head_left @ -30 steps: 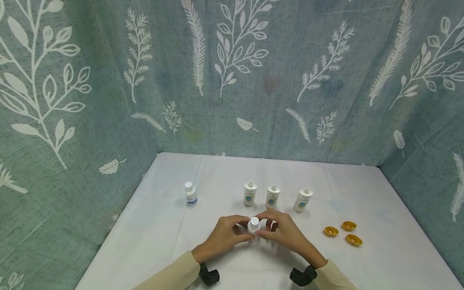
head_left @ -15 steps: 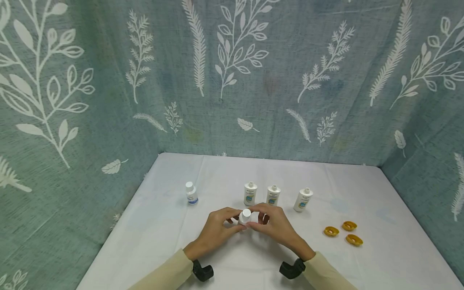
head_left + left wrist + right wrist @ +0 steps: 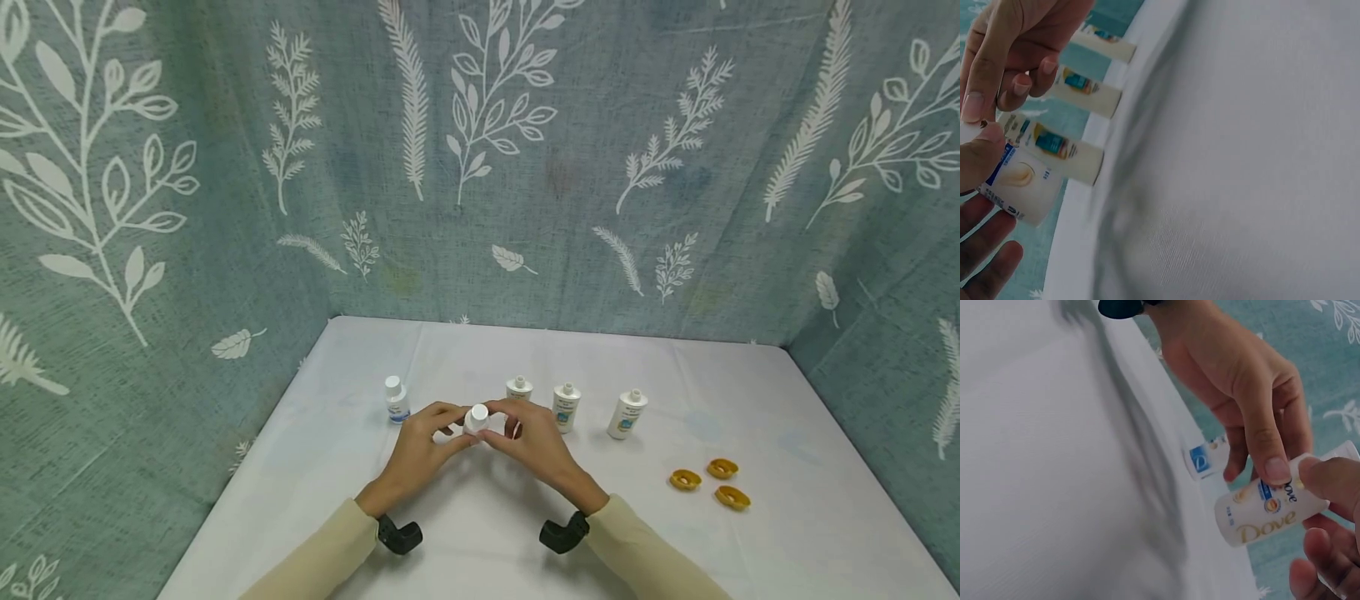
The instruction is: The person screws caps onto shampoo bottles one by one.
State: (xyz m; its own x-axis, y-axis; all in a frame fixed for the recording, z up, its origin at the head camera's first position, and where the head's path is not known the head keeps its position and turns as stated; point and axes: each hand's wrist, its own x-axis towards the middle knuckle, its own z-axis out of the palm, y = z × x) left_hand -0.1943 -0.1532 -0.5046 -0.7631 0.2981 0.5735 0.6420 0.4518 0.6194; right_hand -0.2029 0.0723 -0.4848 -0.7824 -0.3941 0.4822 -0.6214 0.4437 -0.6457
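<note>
- Beige sleeves [image 3: 318,546] lie nearest to us, each ending at a black wrist camera [image 3: 400,536].
- Past them we see the left hand [image 3: 416,446], its thumb and fingertips pinching one side of the white bottle [image 3: 1257,512]; in the left wrist view its other fingers are spread, away from the bottle.
- Opposite, the right hand [image 3: 536,442] pinches the same bottle with thumb and fingertips, so we find both hands nearly meeting around its upper part.
- Between them we can place that bottle: left of the desk's middle, its white cap up, and raised off the white desk [image 3: 810,533] as the left wrist view shows. From the right wrist we read "Dove" in gold on its side.
- Well to the right, we count three mustard-yellow rings [image 3: 722,468] lying flat, near one another but apart.
- Farther back, three cream bottles [image 3: 566,408] with narrow white tops stand in a loose row; we see the leftmost partly hidden by the right hand.
- Just beyond the left hand, we notice a small capped bottle [image 3: 397,403] standing upright, blue on its label.
- Farthest from us hangs a grey-green curtain [image 3: 555,267] printed with pale leaves.
</note>
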